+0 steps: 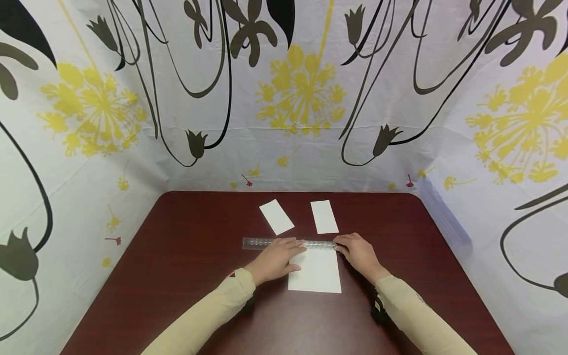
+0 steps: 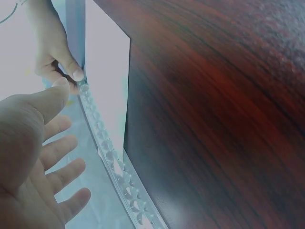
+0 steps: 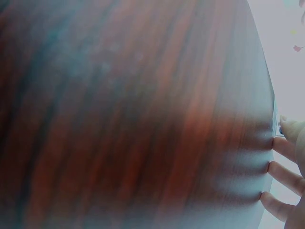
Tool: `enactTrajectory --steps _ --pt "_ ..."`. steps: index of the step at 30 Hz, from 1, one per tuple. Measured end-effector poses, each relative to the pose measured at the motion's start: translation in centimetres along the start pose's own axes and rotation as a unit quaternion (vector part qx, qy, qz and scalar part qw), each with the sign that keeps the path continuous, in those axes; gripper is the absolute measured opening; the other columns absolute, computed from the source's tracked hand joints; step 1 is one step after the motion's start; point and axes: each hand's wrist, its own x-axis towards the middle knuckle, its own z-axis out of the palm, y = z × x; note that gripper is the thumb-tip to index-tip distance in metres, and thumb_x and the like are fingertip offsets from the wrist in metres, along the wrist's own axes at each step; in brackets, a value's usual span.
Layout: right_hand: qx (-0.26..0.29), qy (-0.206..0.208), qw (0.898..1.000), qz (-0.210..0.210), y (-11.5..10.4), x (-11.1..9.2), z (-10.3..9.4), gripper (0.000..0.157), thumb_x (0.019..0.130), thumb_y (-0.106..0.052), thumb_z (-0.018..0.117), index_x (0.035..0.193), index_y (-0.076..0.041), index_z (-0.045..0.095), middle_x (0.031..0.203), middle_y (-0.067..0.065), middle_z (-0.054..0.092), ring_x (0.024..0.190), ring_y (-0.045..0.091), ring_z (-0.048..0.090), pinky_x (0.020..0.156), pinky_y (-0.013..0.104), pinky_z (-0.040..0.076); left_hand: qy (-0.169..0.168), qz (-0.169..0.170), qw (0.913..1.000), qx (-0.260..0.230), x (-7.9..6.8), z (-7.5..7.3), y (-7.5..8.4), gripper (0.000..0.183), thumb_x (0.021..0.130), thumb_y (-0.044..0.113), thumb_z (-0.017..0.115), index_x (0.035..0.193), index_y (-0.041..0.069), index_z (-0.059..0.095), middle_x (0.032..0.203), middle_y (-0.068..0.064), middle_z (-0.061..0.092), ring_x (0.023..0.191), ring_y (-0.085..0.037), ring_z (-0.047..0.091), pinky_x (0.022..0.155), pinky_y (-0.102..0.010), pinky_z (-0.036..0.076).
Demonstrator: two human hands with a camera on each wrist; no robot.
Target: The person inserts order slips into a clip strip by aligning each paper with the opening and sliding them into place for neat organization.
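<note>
A clear ruler (image 1: 257, 243) lies crosswise over the top edge of a white paper sheet (image 1: 316, 273) in the head view. My left hand (image 1: 276, 257) reaches over the ruler and the sheet's left side, thumb spread from the straight fingers. In the left wrist view this hand (image 2: 28, 148) shows its fingers apart beside the ruler (image 2: 110, 152). With thumb and fingers my right hand (image 1: 359, 254) pinches the ruler's right end, at the sheet's upper right corner. The right wrist view shows its fingertips (image 3: 271, 169) down at the tabletop.
Two smaller white paper pieces, one on the left (image 1: 277, 217) and one on the right (image 1: 325, 217), lie beyond the ruler on the dark red-brown table (image 1: 199, 222). A flower-patterned cloth (image 1: 306, 162) hangs behind the table and along both sides.
</note>
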Motion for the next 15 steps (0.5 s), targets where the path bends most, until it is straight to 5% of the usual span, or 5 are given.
enactTrajectory --steps 15 --pt "-0.005 0.001 1.000 -0.003 0.02 -0.08 -0.07 0.025 0.090 -0.021 0.072 0.114 -0.014 0.074 0.113 0.003 0.075 0.106 0.024 0.066 0.083 0.044 0.058 0.025 -0.022 0.9994 -0.007 0.03 -0.41 -0.26 0.053 0.095 0.042 0.064 0.141 0.017 0.056 0.152 -0.003 0.050 0.142 -0.025 0.047 0.116 -0.045 0.039"
